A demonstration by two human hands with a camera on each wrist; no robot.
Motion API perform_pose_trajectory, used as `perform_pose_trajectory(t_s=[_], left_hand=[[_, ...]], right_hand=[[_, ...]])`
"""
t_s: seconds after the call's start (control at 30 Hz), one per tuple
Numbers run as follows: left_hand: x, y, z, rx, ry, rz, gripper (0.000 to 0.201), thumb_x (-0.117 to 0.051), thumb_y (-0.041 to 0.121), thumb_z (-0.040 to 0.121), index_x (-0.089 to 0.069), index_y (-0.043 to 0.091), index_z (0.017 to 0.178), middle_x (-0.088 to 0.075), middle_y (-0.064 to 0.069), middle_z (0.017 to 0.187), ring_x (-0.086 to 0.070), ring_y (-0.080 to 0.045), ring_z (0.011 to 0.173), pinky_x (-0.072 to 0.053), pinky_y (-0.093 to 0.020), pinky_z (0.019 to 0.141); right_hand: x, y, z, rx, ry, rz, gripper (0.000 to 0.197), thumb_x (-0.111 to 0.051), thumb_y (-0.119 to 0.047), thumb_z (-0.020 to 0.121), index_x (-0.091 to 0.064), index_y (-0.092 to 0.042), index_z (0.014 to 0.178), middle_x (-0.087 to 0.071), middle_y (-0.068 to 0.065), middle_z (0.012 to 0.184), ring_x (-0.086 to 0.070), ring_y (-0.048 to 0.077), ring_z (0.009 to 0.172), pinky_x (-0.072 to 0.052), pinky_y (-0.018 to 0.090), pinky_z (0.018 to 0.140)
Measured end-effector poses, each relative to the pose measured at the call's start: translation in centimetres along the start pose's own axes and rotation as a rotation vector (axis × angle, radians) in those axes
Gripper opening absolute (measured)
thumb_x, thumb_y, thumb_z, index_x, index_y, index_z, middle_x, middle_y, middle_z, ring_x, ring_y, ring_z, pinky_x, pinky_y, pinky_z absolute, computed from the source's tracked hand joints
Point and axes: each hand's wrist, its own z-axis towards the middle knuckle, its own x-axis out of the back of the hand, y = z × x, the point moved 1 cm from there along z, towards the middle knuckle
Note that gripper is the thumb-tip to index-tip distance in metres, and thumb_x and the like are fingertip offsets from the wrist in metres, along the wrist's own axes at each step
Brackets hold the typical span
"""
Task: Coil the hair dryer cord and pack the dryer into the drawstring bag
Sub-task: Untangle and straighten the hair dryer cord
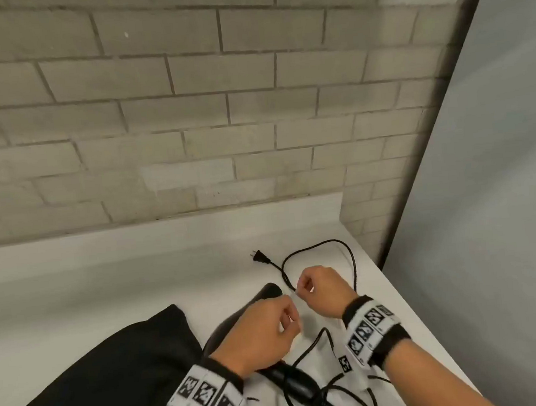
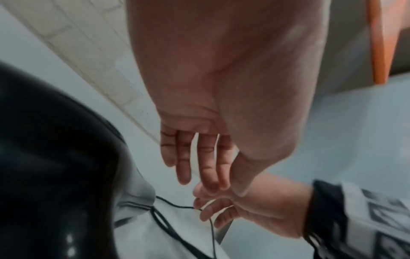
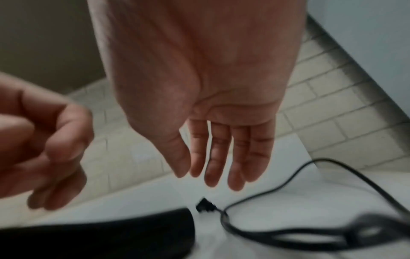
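My right hand [image 1: 321,291] pinches the cord [image 1: 354,269] between thumb and fingertip, narrow and light, at the near end of a loose loop. The right wrist view is blurred and does not show the pinch, so I judge it from the other two. My left hand [image 1: 260,337] hovers just beside it, fingers loosely curled, and I see nothing held in it. Beyond my fingers the loop runs out across the table [image 1: 136,274] and comes back to the plug [image 1: 260,257], which lies flat near the wall. Below my left wrist the dryer [image 1: 297,385] lies on its side, its handle toward me, with more cord tangled in slack turns at the near edge. The bag [image 1: 112,365] lies crumpled to the left, touching the dryer; I cannot tell where its mouth is. The cord looks thin, limp and a little springy, so I expect the loops to slip apart unless I gather them in one hand and keep the plug end from dragging. The dryer seems rigid and heavier, best taken by the handle, and the bag soft enough to need one hand to hold its mouth wide.
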Motion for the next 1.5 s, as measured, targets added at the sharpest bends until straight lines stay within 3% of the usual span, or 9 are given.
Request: perform_pose_trajectory(t_s=[0.2,0.37,0.53,0.7,0.8,0.93,1.27,1.4,1.5], left_hand=[[-1.7,-1.8,4.3,0.052,0.002,0.319,0.016,-0.056,0.033,0.092,-0.061,0.022,0.103,-0.063,0.002,0.101,-0.056,-0.019,0.096,-0.04,-0.032,0.088],[-2.3,-3.0,6.4,0.103,0.009,0.341,0.024,-0.058,0.029,0.092,-0.056,0.017,0.112,-0.062,-0.004,0.11,-0.057,-0.024,0.103,-0.042,-0.033,0.09],[-2.6,-3.5,6.7,0.119,0.088,0.254,0.052,-0.064,0.025,0.09,-0.039,0.017,0.135,-0.048,-0.005,0.127,-0.056,-0.027,0.108,-0.043,-0.035,0.095],[-1.6,-2.9,5.8,-0.009,0.31,0.061,0.022,-0.062,0.03,0.092,-0.052,0.027,0.111,-0.048,0.008,0.113,-0.057,-0.014,0.086,-0.049,-0.029,0.076],[-0.1,-2.4,5.0,-0.152,0.392,0.009,0.008,-0.064,0.029,0.091,-0.059,0.027,0.097,-0.053,0.015,0.097,-0.053,-0.007,0.083,-0.047,-0.024,0.073],[2.7,-2.5,3.4,-0.213,0.449,-0.03,0.008,-0.067,0.026,0.089,-0.06,0.029,0.09,-0.057,0.019,0.089,-0.053,-0.004,0.087,-0.042,-0.018,0.081],[8.1,-6.3,0.1,-0.007,0.639,-0.134,0.017,-0.075,0.026,0.084,-0.06,0.031,0.077,-0.06,0.013,0.071,-0.051,-0.011,0.065,-0.041,-0.014,0.06],[7.8,-5.7,-0.1,0.141,0.694,-0.349,0.019,-0.081,0.028,0.079,-0.064,0.024,0.07,-0.058,0.014,0.061,-0.043,-0.005,0.051,-0.038,-0.013,0.054],[7.7,-5.2,0.5,0.256,0.762,-0.647,0.022,-0.088,0.025,0.069,-0.069,0.015,0.068,-0.063,0.002,0.062,-0.052,-0.01,0.056,-0.047,-0.027,0.06]], right_hand=[[-3.4,1.1,3.3,-0.219,-0.165,-0.426,0.035,-0.057,-0.02,0.086,-0.05,-0.014,0.119,-0.052,0.009,0.124,-0.05,0.03,0.117,-0.043,0.041,0.096],[-4.0,1.9,4.2,-0.165,-0.157,-0.412,0.011,-0.05,-0.011,0.088,-0.055,-0.013,0.098,-0.062,0.009,0.11,-0.06,0.029,0.101,-0.049,0.037,0.084],[-1.0,1.5,2.7,0.02,-0.134,-0.055,0.012,-0.05,-0.014,0.096,-0.061,-0.011,0.096,-0.063,0.003,0.093,-0.06,0.02,0.087,-0.046,0.027,0.075],[3.4,-0.3,-1.0,0.115,-0.113,0.236,0.012,-0.052,-0.019,0.097,-0.064,-0.016,0.094,-0.062,-0.009,0.081,-0.053,0.0,0.062,-0.041,0.01,0.061],[5.2,-0.9,-2.7,0.108,-0.092,0.359,0.014,-0.055,-0.022,0.097,-0.065,-0.018,0.09,-0.059,-0.011,0.065,-0.056,0.003,0.058,-0.047,0.017,0.06],[6.8,-0.1,-4.1,0.084,0.048,0.469,0.017,-0.055,-0.02,0.096,-0.07,-0.018,0.09,-0.069,0.0,0.077,-0.063,0.009,0.072,-0.052,0.028,0.072],[10.2,2.7,-7.4,-0.051,0.337,1.234,0.02,-0.041,-0.008,0.1,-0.06,-0.003,0.101,-0.047,0.003,0.065,-0.042,0.014,0.051,-0.041,0.025,0.048],[8.6,3.6,-8.2,-0.131,0.333,1.128,0.019,-0.044,-0.007,0.1,-0.059,0.003,0.106,-0.05,0.005,0.066,-0.043,0.016,0.053,-0.041,0.029,0.051],[6.7,3.6,-9.4,-0.155,0.329,1.059,0.018,-0.048,-0.008,0.098,-0.063,0.001,0.105,-0.059,0.006,0.069,-0.046,0.017,0.059,-0.04,0.03,0.058]])
